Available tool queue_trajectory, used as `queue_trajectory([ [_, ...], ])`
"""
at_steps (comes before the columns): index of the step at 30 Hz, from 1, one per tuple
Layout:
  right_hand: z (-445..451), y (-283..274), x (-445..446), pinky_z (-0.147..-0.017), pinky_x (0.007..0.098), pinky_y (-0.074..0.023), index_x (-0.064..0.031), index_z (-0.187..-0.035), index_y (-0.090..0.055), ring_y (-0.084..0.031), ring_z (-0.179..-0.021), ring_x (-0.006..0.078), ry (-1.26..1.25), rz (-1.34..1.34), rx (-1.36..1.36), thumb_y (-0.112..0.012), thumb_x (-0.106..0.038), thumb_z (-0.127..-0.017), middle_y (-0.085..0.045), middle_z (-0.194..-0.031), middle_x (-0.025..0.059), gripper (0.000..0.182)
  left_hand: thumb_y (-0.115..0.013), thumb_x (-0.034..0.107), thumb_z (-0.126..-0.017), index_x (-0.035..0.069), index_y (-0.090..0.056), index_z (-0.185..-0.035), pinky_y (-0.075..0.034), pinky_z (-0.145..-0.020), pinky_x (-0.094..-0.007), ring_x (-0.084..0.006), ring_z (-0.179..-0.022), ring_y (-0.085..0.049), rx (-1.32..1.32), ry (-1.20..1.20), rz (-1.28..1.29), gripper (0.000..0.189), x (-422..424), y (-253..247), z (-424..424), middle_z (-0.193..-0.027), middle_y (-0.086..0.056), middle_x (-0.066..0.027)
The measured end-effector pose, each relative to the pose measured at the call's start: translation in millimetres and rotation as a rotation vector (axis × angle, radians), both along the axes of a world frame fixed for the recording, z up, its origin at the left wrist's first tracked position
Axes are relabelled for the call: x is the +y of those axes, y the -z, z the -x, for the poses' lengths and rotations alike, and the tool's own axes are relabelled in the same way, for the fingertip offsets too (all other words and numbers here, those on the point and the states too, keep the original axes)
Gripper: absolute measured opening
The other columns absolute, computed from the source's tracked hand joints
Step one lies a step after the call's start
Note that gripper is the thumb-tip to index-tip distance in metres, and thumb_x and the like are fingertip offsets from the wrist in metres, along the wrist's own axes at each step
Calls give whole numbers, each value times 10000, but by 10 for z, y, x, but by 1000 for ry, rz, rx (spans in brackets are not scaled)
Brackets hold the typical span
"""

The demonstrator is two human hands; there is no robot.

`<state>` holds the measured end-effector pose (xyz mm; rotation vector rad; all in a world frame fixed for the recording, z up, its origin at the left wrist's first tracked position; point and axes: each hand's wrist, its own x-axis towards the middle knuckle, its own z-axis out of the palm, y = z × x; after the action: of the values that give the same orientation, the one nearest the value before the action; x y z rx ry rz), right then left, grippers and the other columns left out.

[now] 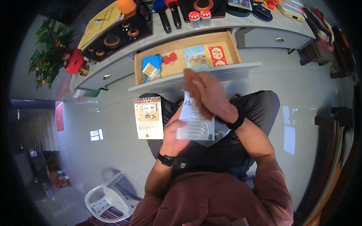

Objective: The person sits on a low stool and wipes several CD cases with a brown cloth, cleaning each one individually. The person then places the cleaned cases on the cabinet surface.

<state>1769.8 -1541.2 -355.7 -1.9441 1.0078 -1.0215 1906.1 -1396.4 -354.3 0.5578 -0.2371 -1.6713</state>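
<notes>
A white printed sheet or flat packet (pixel 195 128) with some dark handwriting lies in my left hand (pixel 172 131), the thumb over its left edge. My right hand (pixel 210 93) is over its upper right part, blurred. Those fingers stretch toward the drawer, and whether they grip anything is hidden. On my left thigh rests a clear zip bag (pixel 148 118) with a red seal strip and a printed picture card inside. Ahead is a pulled-out wooden drawer (pixel 183 42). Inside it are a blue pouch (pixel 152 62), a cotton swab pack (pixel 150 70), a red knotted ornament (pixel 170 58), a light-blue packet (pixel 196 57) and red envelopes (pixel 217 56).
The countertop (pixel 181 31) above the drawer carries speakers (pixel 113 41), two microphones (pixel 162 17), two red-capped shakers (pixel 199 18) and yellow papers (pixel 101 22). A potted plant (pixel 51 50) stands at left. Behind me at lower left is a white plastic chair (pixel 111 197).
</notes>
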Motion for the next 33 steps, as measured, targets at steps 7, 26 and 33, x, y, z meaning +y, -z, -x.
queue_trajectory([
  [7, 284, -423, -11, -711, 429, -528, 5, -1061, -641, -678, -707, 291, 90, -232, -486, -594, -252, -989, -659, -743, 120, 271, -507, 68, -873, -28, -354, -1558, -407, -1155, -466, -354, -1341, -541, -157, -160, -29, 709, 7, -147, -74, -1464, -540, -219],
  [26, 157, -254, 74, -928, 446, -499, -32, -1190, -651, -646, -1060, 304, -90, -2, -240, -636, -166, -950, -680, -1101, 120, 275, -482, 370, -1083, 64, -424, -1518, -406, -1131, -484, -308, -1313, -552, -61, -69, 4, 534, -179, -55, 44, -1422, -575, -132],
  [33, -216, -88, 481, -1076, 418, -424, -60, -1241, -667, -560, -1309, 284, -349, 443, -76, -692, -164, -879, -655, -1299, 67, 377, -436, 427, -1098, 70, -452, -1515, -411, -1133, -428, -289, -1308, -542, 17, -307, 78, 549, -402, -214, -198, -1448, -567, -109],
])
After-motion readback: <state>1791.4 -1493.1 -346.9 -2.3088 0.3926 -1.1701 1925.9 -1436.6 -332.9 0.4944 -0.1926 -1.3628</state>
